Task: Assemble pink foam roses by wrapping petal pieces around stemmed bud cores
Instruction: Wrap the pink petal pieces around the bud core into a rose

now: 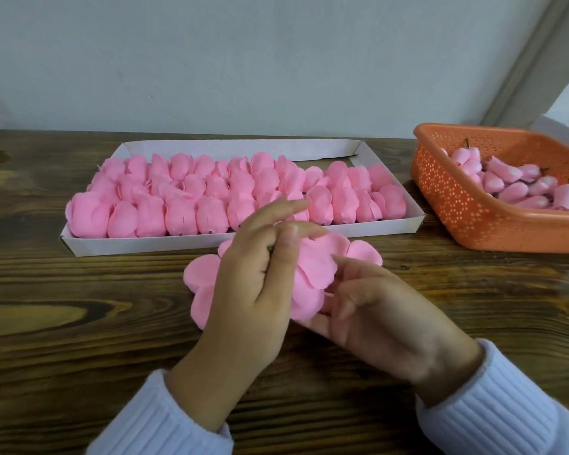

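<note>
Foam roses, finished: pink, packed in rows in a white cardboard tray, centre-left of the frame, on the wooden table.

Petal piece: flat pink foam with several rounded lobes, lower centre, just in front of the tray. Its lobes fan out on either side of your hands; some are already folded upward.

Left hand: lower centre, over the middle of the petal piece. Fingers and thumb pinch a dark green stem, of which only the tip shows. The bud on it is hidden behind the hand and petals.

Right hand: just right of the left, fingers curled under and against the right-hand lobes, thumb on a petal edge, holding the petal piece.

Orange perforated basket: right edge of the frame, well apart from the hands, holding a heap of unwrapped bud cores with dark stems.

Step in hand, as judged: wrapping. The piece appears threaded on the stem and the lobes are being closed around the core.

Next move calls for: you keeping the stem pinched while the right fingers fold the remaining flat lobes up and round evenly, then placing the rose in the tray's open upper-right corner.
</note>
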Demonstrator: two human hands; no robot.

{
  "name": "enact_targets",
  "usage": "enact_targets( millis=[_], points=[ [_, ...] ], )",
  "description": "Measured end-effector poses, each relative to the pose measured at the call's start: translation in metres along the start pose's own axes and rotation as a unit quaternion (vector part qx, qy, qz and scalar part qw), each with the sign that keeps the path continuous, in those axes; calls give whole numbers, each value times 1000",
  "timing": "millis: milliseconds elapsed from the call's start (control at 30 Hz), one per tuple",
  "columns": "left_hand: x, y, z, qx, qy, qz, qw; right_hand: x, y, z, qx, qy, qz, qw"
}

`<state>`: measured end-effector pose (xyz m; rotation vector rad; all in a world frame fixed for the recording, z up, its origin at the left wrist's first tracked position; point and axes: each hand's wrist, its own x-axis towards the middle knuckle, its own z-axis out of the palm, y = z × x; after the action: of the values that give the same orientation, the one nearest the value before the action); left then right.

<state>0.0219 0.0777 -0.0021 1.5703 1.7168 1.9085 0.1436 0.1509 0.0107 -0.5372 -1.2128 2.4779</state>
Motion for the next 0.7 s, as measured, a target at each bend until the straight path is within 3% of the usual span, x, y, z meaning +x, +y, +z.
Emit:
enact_targets(
  millis=[133, 233, 333, 400, 700],
  points=[
    [0, 0, -1, -7, 10, 25, 1000, 8, 3, 0, 95, 23, 36, 995],
    [-1, 1, 0, 14, -6, 51, 999, 5, 0, 3, 88, 37, 47, 994],
    [-1, 3, 2, 57, -1, 73, 996, 4, 2, 6, 130, -39, 55, 989],
    [-1, 5, 2, 87, 5, 88, 992, 3, 2, 6, 138, -48, 59, 988],
    [-6, 1, 1, 39, -7, 19, 999, 2, 1, 4, 83, -64, 35, 994]
  ],
)
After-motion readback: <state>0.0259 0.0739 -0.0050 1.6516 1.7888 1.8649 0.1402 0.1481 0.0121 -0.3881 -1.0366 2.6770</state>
